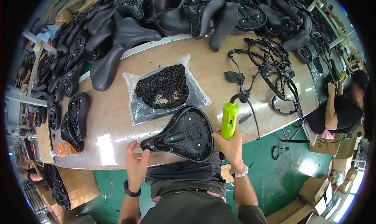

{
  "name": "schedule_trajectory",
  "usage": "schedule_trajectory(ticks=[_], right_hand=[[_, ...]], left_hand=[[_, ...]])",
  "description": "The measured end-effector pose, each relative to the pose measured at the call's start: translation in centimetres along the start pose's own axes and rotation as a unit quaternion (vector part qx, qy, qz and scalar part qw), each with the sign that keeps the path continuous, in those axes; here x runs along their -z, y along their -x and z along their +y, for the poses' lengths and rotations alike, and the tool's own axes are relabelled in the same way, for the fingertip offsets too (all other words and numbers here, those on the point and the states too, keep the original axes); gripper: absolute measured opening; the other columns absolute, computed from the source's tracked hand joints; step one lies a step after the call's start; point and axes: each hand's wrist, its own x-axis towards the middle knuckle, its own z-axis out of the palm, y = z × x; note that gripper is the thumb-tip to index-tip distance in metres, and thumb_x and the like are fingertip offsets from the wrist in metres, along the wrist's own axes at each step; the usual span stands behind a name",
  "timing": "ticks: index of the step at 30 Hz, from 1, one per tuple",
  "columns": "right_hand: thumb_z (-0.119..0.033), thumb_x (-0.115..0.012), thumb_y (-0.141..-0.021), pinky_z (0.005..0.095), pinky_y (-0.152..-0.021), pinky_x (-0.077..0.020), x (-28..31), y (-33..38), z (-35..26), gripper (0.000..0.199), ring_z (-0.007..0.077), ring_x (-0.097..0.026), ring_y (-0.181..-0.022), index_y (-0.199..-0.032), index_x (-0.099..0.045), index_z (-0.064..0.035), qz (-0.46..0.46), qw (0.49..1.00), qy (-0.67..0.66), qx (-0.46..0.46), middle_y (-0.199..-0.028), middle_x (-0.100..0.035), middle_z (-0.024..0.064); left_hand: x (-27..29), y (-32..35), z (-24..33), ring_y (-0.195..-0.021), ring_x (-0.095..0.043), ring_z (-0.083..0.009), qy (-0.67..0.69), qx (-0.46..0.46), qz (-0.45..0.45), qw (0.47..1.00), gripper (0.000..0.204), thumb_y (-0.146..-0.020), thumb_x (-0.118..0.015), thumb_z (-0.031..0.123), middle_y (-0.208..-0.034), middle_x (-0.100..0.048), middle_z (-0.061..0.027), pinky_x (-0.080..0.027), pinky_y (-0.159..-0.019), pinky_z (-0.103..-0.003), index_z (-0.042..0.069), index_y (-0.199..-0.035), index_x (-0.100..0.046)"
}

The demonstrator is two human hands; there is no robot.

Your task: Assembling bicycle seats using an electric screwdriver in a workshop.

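Note:
A black bicycle saddle (182, 134) lies underside up at the table's near edge, its narrow nose pointing left. My left hand (137, 160) grips that nose between thumb and fingers. In my right hand (231, 147) is a lime-green electric screwdriver (229, 120), held upright just right of the saddle's wide end, its cord leaving from the top. The lower tip of the screwdriver points down past the table edge. Beyond the saddle sits an open clear plastic bag (137, 111) of small black screws (164, 85).
Many black saddles (133, 30) are heaped along the far side and left. Black frame-like plastic parts (270, 73) lie tangled at right. An orange-labelled container (65, 149) stands at left. Cardboard boxes (313, 192) are on the green floor; a co-worker (340, 106) sits at right.

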Motion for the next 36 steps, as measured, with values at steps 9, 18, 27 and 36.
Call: schedule_trajectory(ticks=[9, 18, 27, 36], right_hand=[[-0.016, -0.076, -0.075, 0.0374, -0.081, -0.0524, -1.4, -1.0, -1.5, 0.053, 0.0305, -0.069, -0.088, -0.119, -0.055, 0.0059, 0.006, 0.978, 0.193, 0.074, -0.096, -0.069, 0.0200], [-0.017, -0.073, -0.074, 0.0430, -0.079, -0.0526, -2.0, -2.6, -1.9, 0.055, 0.0429, -0.067, -0.091, -0.121, -0.056, 0.0044, 0.004, 0.970, 0.222, 0.095, -0.094, -0.068, 0.0282], [-0.017, -0.075, -0.074, 0.0425, -0.079, -0.0525, -2.4, -1.6, -2.2, 0.054, 0.0411, -0.068, -0.093, -0.120, -0.055, 0.0048, -0.010, 0.976, 0.207, 0.071, -0.095, -0.068, 0.0264], [-0.031, -0.073, -0.084, 0.0315, -0.063, -0.0510, -0.2, -1.3, -5.9, 0.047, 0.0199, -0.062, -0.066, -0.112, -0.055, 0.0033, 0.001, 0.989, 0.075, 0.124, -0.080, -0.063, 0.0080]], left_hand=[[-9.1, -5.0, 4.4, -0.106, -0.059, -0.0369, -0.434, -0.426, -0.099, 0.788, 0.046, -0.084, -0.069, 0.022, -0.126, -0.057, -0.0194, -0.051, -0.087, -0.043, 0.000, -0.122, -0.054], [-9.6, -6.9, 4.0, -0.093, -0.065, -0.0353, -0.408, -0.394, -0.145, 0.811, 0.038, -0.090, -0.061, 0.011, -0.110, -0.066, -0.0186, -0.053, -0.078, -0.043, -0.001, -0.125, -0.053], [-11.9, -8.8, 8.1, -0.126, -0.045, -0.0388, -0.455, -0.504, -0.324, 0.659, 0.078, -0.069, -0.081, 0.029, -0.138, -0.047, -0.0156, -0.041, -0.104, -0.045, 0.005, -0.135, -0.047], [-13.1, -11.7, 6.3, -0.104, -0.055, -0.0320, -0.441, -0.461, -0.426, 0.641, 0.069, -0.069, -0.081, 0.034, -0.115, -0.053, -0.0100, -0.057, -0.079, -0.041, 0.012, -0.128, -0.053]])
